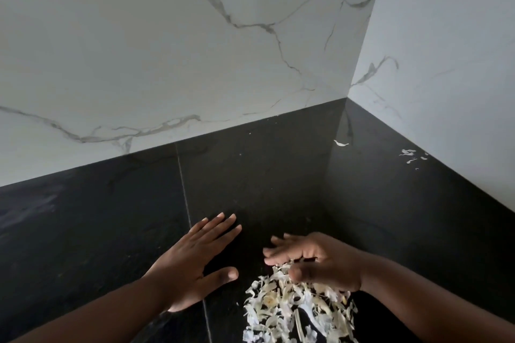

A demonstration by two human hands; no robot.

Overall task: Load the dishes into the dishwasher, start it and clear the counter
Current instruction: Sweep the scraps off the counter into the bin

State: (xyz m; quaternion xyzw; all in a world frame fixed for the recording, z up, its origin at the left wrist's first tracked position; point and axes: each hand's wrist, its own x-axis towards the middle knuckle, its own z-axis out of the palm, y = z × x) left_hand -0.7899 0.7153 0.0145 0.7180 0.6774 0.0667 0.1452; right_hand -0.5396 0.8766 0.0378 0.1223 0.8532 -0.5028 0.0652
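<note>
Both hands unclenched, gripping nothing: left hand point(192, 262) flat on table point(97, 217) as stop beside peel pile point(298, 312), right hand point(315, 262) cupped over it, apparently raking scraps together.

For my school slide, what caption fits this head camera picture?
Right hand sweeps pale peelings across black counter; left hand rests flat.

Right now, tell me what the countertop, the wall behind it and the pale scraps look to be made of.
Countertop: dark polished stone, perhaps granite; it mirrors the wall faintly.
Wall: white marble or marble-look slab, smooth, with grey veins.
Pale scraps: thin, dry, curled flakes, likely onion or garlic peel; too small to confirm.
</note>
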